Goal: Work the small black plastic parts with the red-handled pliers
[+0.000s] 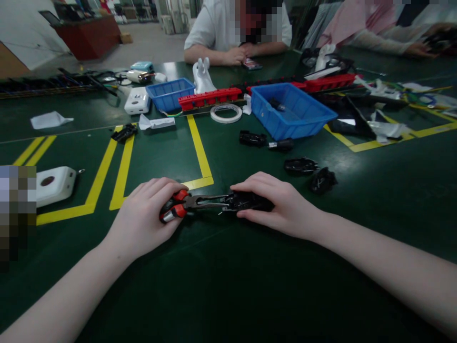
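Note:
My left hand (148, 216) is closed around the red and black handles of needle-nose pliers (194, 202). The long jaws point right and reach the near end of a black plastic part (246, 202). That part lies between the thumb and fingers of my right hand (276, 202), which grips it low over the green table. Whether the jaw tips pinch anything on the part is too small to tell. Beyond my right hand lie more black parts, among them a dark moulded piece (301, 165) and a crumpled-looking one (323, 180).
A large blue bin (296, 116), a smaller blue bin (171, 97), a tape roll (226, 113) and red strips (210, 98) stand farther back. Two black pieces (253, 138) lie before the large bin. A white device (57, 185) sits at left. A person in white (210, 28) sits opposite.

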Demonstrator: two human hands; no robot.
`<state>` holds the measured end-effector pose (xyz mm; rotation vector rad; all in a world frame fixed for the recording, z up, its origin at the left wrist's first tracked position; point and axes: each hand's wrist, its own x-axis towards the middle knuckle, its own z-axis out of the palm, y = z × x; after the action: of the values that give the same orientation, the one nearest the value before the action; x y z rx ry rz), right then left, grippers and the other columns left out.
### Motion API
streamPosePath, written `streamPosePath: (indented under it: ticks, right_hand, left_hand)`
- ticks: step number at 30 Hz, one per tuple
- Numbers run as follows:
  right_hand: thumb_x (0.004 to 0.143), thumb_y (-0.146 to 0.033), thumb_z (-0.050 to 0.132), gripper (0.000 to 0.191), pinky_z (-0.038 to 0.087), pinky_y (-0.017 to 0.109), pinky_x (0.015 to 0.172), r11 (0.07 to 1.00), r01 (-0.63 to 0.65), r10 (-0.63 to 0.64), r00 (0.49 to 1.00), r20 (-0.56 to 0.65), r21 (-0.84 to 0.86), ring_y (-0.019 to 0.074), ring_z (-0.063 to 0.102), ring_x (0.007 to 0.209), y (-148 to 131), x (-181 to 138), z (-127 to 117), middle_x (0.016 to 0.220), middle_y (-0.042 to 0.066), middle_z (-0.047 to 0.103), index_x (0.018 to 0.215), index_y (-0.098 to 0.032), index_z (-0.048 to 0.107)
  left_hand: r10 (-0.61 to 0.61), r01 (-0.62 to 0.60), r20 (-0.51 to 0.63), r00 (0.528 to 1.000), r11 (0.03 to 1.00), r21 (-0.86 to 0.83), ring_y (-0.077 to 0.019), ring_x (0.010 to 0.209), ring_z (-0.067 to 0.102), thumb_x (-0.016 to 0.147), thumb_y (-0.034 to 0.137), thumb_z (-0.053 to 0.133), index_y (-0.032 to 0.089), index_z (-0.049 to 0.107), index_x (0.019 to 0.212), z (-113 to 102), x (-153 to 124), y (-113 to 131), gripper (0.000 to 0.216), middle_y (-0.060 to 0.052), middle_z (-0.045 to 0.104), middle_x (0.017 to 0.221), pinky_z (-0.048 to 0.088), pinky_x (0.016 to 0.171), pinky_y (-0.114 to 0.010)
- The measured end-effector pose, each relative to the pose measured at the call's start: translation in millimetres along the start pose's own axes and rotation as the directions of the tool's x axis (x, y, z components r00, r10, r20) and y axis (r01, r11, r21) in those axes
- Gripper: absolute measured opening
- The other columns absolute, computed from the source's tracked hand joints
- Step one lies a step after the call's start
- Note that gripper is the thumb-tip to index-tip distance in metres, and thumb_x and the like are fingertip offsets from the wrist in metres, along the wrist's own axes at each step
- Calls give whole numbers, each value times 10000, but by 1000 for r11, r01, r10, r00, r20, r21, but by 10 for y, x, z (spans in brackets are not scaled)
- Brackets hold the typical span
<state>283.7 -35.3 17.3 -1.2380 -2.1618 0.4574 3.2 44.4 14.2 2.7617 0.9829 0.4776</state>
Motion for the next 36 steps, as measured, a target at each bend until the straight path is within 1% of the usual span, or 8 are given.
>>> streamPosePath:
  ticks: [4,8,10,13,18,25,31,36]
  right_hand:
    - [869,-355,639,374,507,376,807,992,86,-88,996,-22,-92,218,608,932,-23,-27,19,997,94,669,1188,-162,607]
    - [852,-352,656,371,506,373,778,986,102,-116,988,-101,-132,210,605,872,-48,-33,39,946,89,668,1154,-139,621]
    - [842,-338,665,365,510,362,763,991,79,-93,986,-139,-106,204,603,863,-82,-30,53,948,80,668,1154,-154,624]
    - [824,-315,677,353,518,344,745,999,11,-16,987,-160,-32,199,605,865,-171,-28,81,959,66,669,1147,-183,630]
    - [794,-289,695,331,524,334,740,995,-93,99,985,-141,47,197,621,855,-317,-31,112,935,54,672,1110,-203,645]
    - [756,-275,729,344,531,301,736,963,-208,229,967,-113,174,182,656,853,-374,-28,107,973,41,695,1083,-197,652]
    - [754,-288,730,349,541,297,746,945,-236,258,963,-75,226,178,670,854,-382,-28,118,988,40,704,1083,-199,652]
    - [763,-303,718,351,547,304,752,941,-233,253,966,-55,247,183,674,869,-377,-25,112,1005,43,707,1092,-206,648]
  left_hand:
    - [-7,7,4,1000,1000,-10,-264,1028,589,818,246,557,191,588,1107,-20,-3,29,297,-78,639,1092,497,861,-419]
    - [-6,6,18,1000,1000,-10,-270,1043,584,815,237,557,189,588,1114,-38,1,55,304,-80,639,1103,495,873,-429]
    - [0,1,24,1000,1000,-9,-275,1061,579,814,235,558,189,587,1122,-41,3,60,313,-82,638,1114,491,891,-439]
    - [15,-14,30,999,1000,-4,-280,1072,577,822,236,554,187,585,1127,-42,4,64,310,-91,635,1122,488,899,-447]
    - [37,-37,36,999,999,-1,-283,1088,576,828,231,553,191,579,1140,-42,3,61,315,-97,631,1136,487,907,-449]
    - [63,-63,49,997,998,-4,-282,1100,572,798,193,546,188,574,1151,-45,4,57,355,-94,630,1140,478,920,-438]
    - [60,-62,58,996,997,33,-274,1038,564,799,193,534,183,581,1086,-54,10,65,291,-89,625,1084,466,858,-416]
    - [57,-62,116,992,997,40,-256,945,564,780,191,533,195,588,1022,-74,20,72,248,-77,627,1016,455,783,-382]
